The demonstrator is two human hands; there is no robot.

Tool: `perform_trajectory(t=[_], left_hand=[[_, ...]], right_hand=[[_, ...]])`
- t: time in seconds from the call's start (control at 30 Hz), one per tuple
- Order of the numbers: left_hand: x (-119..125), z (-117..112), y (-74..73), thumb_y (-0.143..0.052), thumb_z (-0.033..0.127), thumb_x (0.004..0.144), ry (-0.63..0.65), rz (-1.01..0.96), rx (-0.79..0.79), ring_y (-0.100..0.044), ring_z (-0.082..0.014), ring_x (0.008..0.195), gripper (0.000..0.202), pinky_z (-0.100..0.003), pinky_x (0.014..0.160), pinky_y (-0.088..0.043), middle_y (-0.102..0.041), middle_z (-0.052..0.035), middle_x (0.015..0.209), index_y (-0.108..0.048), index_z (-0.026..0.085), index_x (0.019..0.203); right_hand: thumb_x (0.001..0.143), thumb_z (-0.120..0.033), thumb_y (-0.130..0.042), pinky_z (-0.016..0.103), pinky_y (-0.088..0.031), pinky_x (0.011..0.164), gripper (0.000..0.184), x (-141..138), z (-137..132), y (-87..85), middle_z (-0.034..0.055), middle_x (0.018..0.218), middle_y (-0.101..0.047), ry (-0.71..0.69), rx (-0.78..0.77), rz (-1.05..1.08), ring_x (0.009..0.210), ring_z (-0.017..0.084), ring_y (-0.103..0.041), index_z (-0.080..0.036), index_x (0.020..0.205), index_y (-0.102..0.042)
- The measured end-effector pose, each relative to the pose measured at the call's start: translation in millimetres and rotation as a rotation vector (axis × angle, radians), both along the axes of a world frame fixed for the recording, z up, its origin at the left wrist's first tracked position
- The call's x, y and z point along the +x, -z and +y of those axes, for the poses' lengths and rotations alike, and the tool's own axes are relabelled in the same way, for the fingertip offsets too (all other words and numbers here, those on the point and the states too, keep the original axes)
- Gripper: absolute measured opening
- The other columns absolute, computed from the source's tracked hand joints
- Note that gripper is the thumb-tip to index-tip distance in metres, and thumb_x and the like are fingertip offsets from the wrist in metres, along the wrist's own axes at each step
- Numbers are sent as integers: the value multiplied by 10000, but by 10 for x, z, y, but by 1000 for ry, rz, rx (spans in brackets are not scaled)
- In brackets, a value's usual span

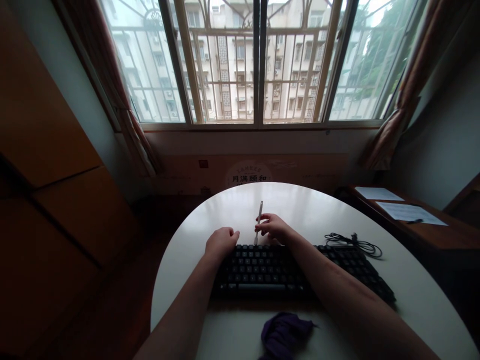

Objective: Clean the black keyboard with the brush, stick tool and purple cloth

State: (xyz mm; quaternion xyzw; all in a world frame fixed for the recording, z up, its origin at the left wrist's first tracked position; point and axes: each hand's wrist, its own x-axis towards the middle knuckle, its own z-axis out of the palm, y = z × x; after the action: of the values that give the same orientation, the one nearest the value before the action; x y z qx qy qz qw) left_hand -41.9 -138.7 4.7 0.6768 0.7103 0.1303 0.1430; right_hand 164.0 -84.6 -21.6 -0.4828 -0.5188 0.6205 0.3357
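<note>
A black keyboard (255, 267) lies across the white round table (180, 280). My left hand (222, 241) is closed at its far left corner, fingers curled over the back edge and thumb pointing right. Between the fingertips of my right hand (273, 227) a slim, pale brush (260, 215) stands nearly upright. Its lower tip meets the back row of keys, or comes very close to it. My right forearm hides part of the keyboard's right half. Nearer to me a crumpled purple cloth (285, 334) rests on the table.
A coiled black cable (360, 245) sits behind the keyboard's right end. To the right, a brown wooden surface (446, 235) bears papers (410, 212) and a dark pen (414, 221). Beyond the table are a printed box (292, 170) and a barred window (258, 75); a wooden cabinet (71, 200) stands left.
</note>
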Motion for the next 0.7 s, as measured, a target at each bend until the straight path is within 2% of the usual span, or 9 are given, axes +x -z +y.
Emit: perform_trajectory(t=[0.1,0.23,0.33,0.53,0.7], left_hand=[[-14,13,22,-466,461,900,-5,-7,-2,-662,-241,784,356,-314,604,-403,-732,-78,829,-643,211,720],[-19,20,32,-470,488,896,-5,-19,-3,-659,-238,790,371,-313,602,-401,-732,-75,831,-650,210,729],[-13,12,16,-472,501,893,-7,-28,-6,-656,-240,786,375,-320,605,-407,-731,-72,841,-652,212,734],[-14,2,-1,-480,480,893,-20,-41,-17,-651,-238,770,361,-318,603,-399,-728,-68,824,-648,212,721],[-35,39,22,-446,515,913,-38,-54,-26,-649,-232,752,423,-309,592,-373,-715,-65,767,-639,210,692]], right_hand=[[700,-218,-762,130,-257,404,422,28,-14,-22,49,821,-701,17,36,43,554,73,-499,-172,1059,-544],[662,-244,-776,135,-204,405,449,32,-62,-50,61,811,-706,-90,12,52,508,57,-435,-168,1052,-565],[621,-225,-796,145,-206,399,449,13,-71,-42,74,798,-710,-143,21,29,500,64,-430,-153,1014,-592],[688,-253,-726,150,-180,403,406,35,-27,-32,40,807,-700,-2,106,48,502,51,-372,-175,1042,-544],[640,-236,-755,164,-195,415,401,15,-59,-38,72,789,-715,-100,74,28,486,60,-392,-157,1002,-600]])
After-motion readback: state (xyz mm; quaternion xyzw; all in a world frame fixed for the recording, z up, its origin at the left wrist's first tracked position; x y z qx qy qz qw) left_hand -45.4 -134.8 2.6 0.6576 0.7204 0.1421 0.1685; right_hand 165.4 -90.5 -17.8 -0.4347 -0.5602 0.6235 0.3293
